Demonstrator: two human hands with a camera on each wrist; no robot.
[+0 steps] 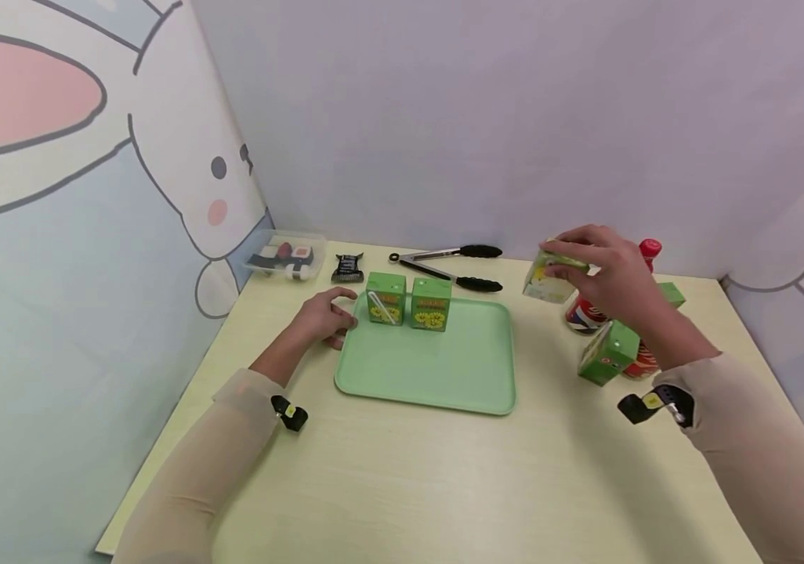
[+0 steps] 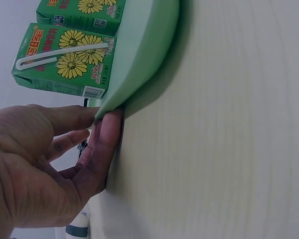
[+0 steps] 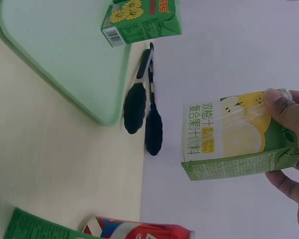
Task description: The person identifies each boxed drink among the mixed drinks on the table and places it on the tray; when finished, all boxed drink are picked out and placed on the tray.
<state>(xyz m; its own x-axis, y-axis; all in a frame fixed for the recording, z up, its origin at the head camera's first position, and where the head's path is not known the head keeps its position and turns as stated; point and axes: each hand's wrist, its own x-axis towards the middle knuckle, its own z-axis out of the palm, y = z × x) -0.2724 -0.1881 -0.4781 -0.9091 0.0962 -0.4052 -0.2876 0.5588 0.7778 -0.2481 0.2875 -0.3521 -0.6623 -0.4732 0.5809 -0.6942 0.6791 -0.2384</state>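
Observation:
My right hand grips a white, yellow and green juice carton near its top and holds it in the air, right of the green tray. In the left wrist view, my left hand pinches the tray's left rim, with a finger under the edge. Two green drink cartons with yellow flowers stand side by side at the back of the tray. The left carton has a white straw on its front; the other carton shows no straw.
Right of the tray stand another green carton, a red-and-blue can and a red-capped bottle, partly behind my right arm. Black-tipped tongs, a black wrapped snack and a clear box of sushi-like pieces lie along the back.

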